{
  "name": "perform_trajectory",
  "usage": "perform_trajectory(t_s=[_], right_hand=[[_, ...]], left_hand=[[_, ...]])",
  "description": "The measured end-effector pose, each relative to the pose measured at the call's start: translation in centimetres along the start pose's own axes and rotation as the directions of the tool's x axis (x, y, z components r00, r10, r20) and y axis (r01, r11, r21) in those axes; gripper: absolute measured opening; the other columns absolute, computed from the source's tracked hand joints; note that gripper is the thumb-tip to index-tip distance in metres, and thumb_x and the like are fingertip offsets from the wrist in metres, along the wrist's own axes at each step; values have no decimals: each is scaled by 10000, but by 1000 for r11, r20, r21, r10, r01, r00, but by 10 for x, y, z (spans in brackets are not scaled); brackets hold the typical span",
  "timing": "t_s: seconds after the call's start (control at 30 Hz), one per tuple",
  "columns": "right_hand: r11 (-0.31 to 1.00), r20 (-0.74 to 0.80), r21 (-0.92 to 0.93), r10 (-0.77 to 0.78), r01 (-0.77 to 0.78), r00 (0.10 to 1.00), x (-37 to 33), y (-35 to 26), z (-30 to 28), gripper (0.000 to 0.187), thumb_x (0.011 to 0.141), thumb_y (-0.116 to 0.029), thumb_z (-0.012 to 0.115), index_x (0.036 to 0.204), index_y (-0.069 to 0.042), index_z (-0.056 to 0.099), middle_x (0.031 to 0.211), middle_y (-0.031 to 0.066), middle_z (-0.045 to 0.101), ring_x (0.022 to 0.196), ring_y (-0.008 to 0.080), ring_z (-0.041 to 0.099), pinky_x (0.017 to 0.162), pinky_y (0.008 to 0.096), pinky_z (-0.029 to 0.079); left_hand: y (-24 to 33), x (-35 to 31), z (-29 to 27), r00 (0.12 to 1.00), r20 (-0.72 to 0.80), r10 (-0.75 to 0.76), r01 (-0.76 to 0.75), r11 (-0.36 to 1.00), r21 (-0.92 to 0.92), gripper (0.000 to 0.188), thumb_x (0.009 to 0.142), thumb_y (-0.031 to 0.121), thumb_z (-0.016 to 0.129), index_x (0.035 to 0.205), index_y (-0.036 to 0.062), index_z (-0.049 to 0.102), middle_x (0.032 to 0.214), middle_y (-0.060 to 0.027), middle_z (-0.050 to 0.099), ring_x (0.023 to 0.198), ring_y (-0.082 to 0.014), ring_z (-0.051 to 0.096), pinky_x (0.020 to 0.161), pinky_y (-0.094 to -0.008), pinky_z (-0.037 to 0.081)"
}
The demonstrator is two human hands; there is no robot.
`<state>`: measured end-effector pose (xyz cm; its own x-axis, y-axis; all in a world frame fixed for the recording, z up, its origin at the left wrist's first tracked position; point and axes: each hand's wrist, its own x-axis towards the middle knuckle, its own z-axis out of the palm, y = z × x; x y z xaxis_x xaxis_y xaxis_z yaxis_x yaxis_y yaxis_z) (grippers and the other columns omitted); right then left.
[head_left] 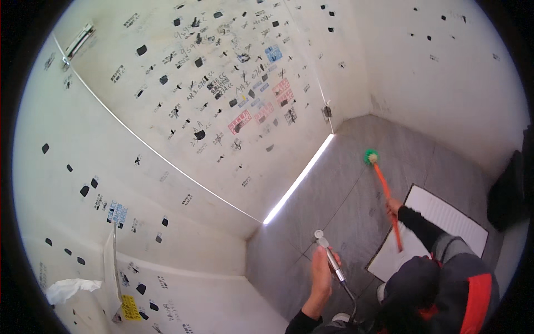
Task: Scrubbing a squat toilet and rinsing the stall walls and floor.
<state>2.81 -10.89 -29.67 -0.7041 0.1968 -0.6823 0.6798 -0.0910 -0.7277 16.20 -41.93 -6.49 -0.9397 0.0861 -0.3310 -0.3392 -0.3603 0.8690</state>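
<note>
My left hand [319, 274] is closed round a chrome spray head [329, 255] with a round nozzle, held upright above the tiles. A dark hose runs down from it toward my body. In front and to the right, my right hand [393, 207] grips the orange handle of a scrub brush [382, 181]. The brush's round head with green bristles rests against or just over the grey floor tiles [356, 206]; I cannot tell which. Below the handle's rear end lies a white rectangular fixture [448, 222] with ribbed surfaces, set in the floor and partly hidden by my arm.
A white door [222, 111] covered in stamps, scribbles and black patches stands ahead, light showing under it. White walls [434, 83] close in on both sides. White paper [72, 289] hangs from the left wall. A dark object [507, 192] stands at the far right.
</note>
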Motion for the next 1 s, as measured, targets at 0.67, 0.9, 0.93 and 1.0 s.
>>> perform_trajectory(t_s=[0.67,0.9,0.93,1.0], right_hand=[[851,923,29,179,-525,341,-171,-118,140,304,793,-200,449,1046,-32,461,973,86,525,911,180,512,848,338,379],[733,885,281,52,-620,463,-221,-207,114,341,801,-214,413,1029,32,474,910,134,530,884,233,522,904,435,346],[705,885,357,-46,-613,463,-222,-208,120,347,802,-215,395,1020,43,476,901,136,528,856,240,525,866,422,373],[719,793,487,-126,-496,596,-248,-203,120,345,798,-231,413,1016,31,468,870,118,522,849,229,521,831,405,394]], left_hand=[[63,46,-4,940,258,-222,-193,277,941,609,791,446,455,1236,76,265,775,-147,568,745,-327,554,650,-376,438],[171,65,-26,939,121,321,-230,329,916,391,766,307,549,1072,66,516,868,-117,555,772,-228,533,693,-333,424],[189,69,-35,915,50,399,-189,317,930,400,766,275,552,1093,52,495,940,-127,543,851,-235,522,739,-335,411],[232,69,-22,729,-15,685,-239,275,931,421,775,208,536,1137,19,435,1094,-153,470,1025,-266,432,841,-342,344]])
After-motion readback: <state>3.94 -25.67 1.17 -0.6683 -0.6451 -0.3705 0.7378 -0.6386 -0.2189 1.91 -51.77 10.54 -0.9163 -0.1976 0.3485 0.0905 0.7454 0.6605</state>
